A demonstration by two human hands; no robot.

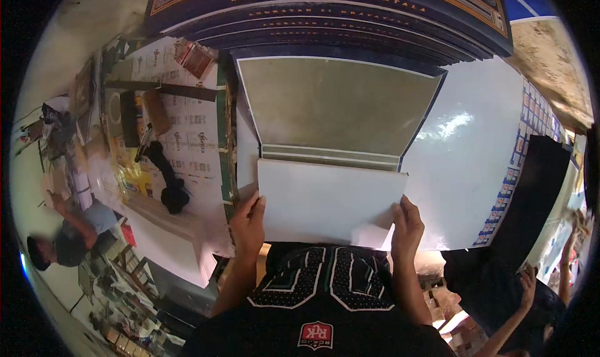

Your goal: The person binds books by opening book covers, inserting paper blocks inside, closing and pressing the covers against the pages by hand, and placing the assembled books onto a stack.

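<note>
My left hand (249,227) grips the left edge of a white book block (331,197), thumb on top. On its right edge my right hand (407,227) is closed in the same way. The block lies level in front of my body, its far edge along the spine strips of an open hard cover (340,104). That cover shows a bare grey-green board inside, with a white line and dark blue border around it. Whether the block is joined to the cover, I cannot tell.
Dark blue covers with gold lettering (328,0) are stacked behind the open cover. A glossy white table surface (462,138) extends right. To the left are a black tool (165,175) and a stack of white sheets (169,238). Other people (78,235) work at both sides.
</note>
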